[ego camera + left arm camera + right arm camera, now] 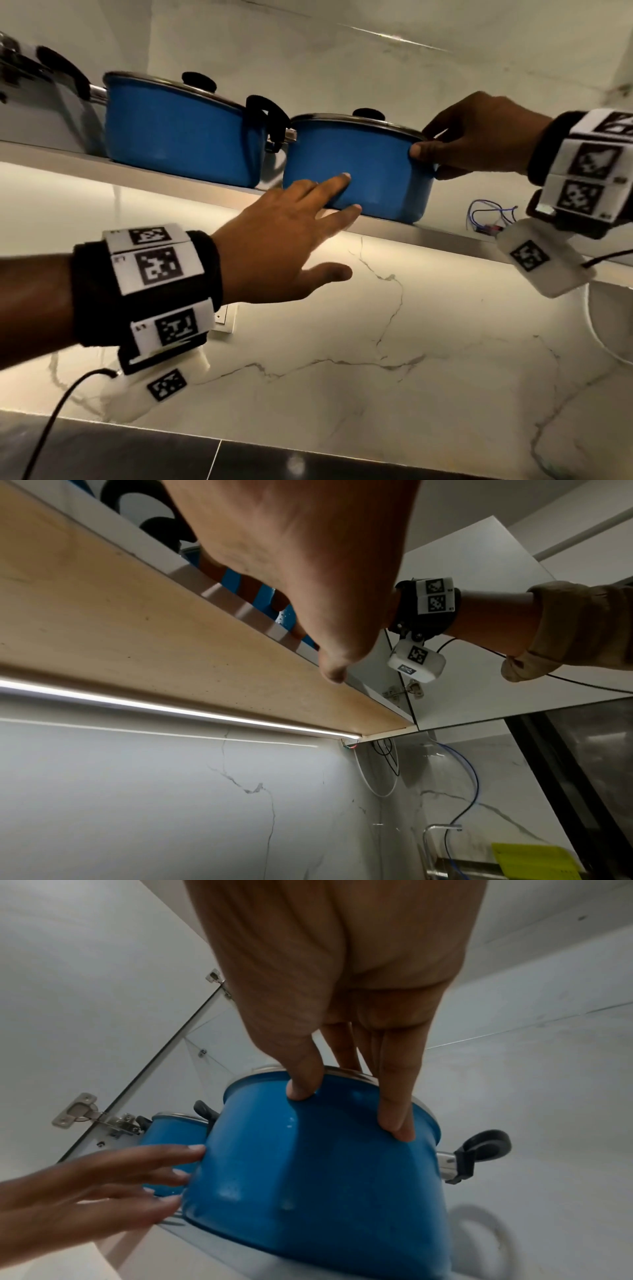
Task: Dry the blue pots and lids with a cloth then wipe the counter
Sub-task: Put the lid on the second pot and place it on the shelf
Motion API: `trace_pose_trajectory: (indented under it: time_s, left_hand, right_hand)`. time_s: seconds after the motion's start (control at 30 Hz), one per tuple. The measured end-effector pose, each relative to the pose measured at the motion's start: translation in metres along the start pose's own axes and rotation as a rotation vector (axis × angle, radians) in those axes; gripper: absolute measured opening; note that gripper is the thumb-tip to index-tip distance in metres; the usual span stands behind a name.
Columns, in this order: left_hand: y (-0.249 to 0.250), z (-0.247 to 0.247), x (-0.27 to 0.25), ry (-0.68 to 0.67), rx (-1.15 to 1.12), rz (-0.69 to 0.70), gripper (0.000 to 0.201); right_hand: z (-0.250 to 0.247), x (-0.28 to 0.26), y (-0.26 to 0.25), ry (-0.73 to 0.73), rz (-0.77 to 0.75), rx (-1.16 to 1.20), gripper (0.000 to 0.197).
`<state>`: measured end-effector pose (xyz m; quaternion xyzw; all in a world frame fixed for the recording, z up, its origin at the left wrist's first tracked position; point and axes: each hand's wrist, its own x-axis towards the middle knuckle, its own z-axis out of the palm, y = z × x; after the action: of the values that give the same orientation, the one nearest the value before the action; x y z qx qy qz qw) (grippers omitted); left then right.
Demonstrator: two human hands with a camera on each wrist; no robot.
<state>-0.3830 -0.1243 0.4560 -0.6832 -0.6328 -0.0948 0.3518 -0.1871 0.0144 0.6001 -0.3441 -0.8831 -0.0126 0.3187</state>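
Two blue pots with steel-rimmed lids stand on a high shelf [102,171]. My right hand [455,137] grips the nearer, smaller blue pot [370,161] at its right rim, thumb on the side and fingers over the lid [342,120]. My left hand [301,226] is open, its straight fingertips touching the pot's lower left side. The right wrist view shows the same pot [325,1191] with water drops on it, my right hand [342,988] on its rim and my left hand [103,1185] against its side. The larger blue pot [178,133] stands to the left.
A steel pot [41,113] stands at the shelf's far left. Loose wires [489,216] hang at the right end of the shelf. Below are the marble backsplash [376,342] and a wall socket [224,320]. A light strip [171,708] runs under the shelf, and a tap [438,829] sits lower right.
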Motion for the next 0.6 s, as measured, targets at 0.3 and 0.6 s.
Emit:
trace_pose_trajectory:
  time_s: [0.3, 0.6]
  left_hand:
    - [0.002, 0.003, 0.017, -0.136, -0.027, -0.113, 0.099]
    - [0.003, 0.014, 0.019, -0.106, -0.077, -0.174, 0.104]
  right_hand:
    - [0.018, 0.026, 0.005, 0.027, 0.014, -0.186, 0.028]
    - [0.027, 0.024, 0.015, 0.087, 0.005, -0.251, 0.057]
